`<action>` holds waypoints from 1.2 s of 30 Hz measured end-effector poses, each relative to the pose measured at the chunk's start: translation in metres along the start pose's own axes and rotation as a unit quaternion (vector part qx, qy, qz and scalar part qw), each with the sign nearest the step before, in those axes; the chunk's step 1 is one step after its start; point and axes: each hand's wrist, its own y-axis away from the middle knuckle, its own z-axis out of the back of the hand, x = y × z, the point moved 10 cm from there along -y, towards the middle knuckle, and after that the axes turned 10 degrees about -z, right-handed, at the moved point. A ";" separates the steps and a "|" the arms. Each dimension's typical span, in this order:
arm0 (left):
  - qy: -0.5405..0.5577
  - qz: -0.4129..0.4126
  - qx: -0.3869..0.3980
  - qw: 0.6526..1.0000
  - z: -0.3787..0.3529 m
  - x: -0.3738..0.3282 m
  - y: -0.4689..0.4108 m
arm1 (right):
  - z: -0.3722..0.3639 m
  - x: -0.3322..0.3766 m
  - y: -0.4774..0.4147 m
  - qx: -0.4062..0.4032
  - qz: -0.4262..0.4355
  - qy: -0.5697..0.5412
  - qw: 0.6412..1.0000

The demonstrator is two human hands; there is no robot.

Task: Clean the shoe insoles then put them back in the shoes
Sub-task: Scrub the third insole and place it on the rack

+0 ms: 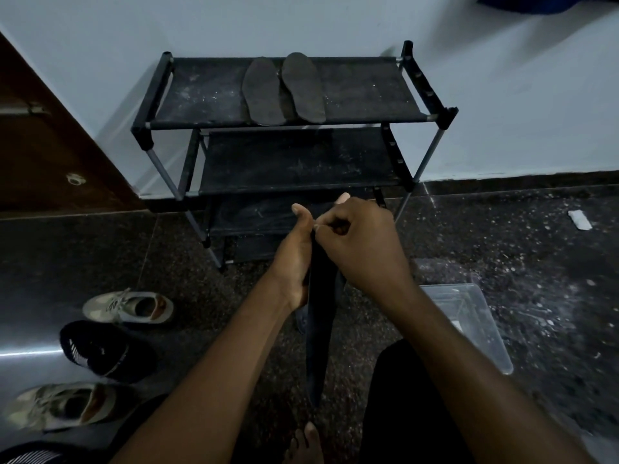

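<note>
A dark insole (320,333) stands edge-on in the middle of the view, its lower tip hanging toward the floor. My left hand (294,259) grips it from the left side, thumb up. My right hand (360,242) pinches its upper edge with curled fingers. Two grey insoles (261,92) (303,87) lie side by side on the top shelf of the black shoe rack (201,95). On the floor at left sit a beige sneaker (129,306), a black sneaker (95,348) and another beige sneaker (63,405).
A clear plastic tub (475,323) sits on the dark speckled floor at right, partly behind my right forearm. A brown door (43,145) stands at left, a pale wall behind the rack. A white scrap (579,220) lies at far right. My bare foot (304,443) shows below.
</note>
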 end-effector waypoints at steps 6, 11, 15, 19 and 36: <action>0.028 0.004 0.001 1.000 0.000 0.001 -0.003 | -0.007 0.001 0.002 0.024 0.003 0.007 1.000; 0.040 -0.008 -0.006 0.999 0.000 -0.005 -0.002 | -0.006 0.006 0.009 0.012 0.024 -0.014 1.000; 0.039 -0.008 -0.018 0.999 0.004 -0.006 -0.001 | 0.003 -0.012 -0.001 -0.046 0.000 -0.003 0.999; 0.029 -0.039 -0.033 0.998 0.012 -0.017 -0.001 | 0.012 -0.035 -0.008 -0.048 -0.049 -0.090 0.994; 0.062 -0.047 -0.075 0.994 0.040 0.004 -0.040 | -0.037 -0.113 -0.019 0.144 -0.218 -0.237 0.936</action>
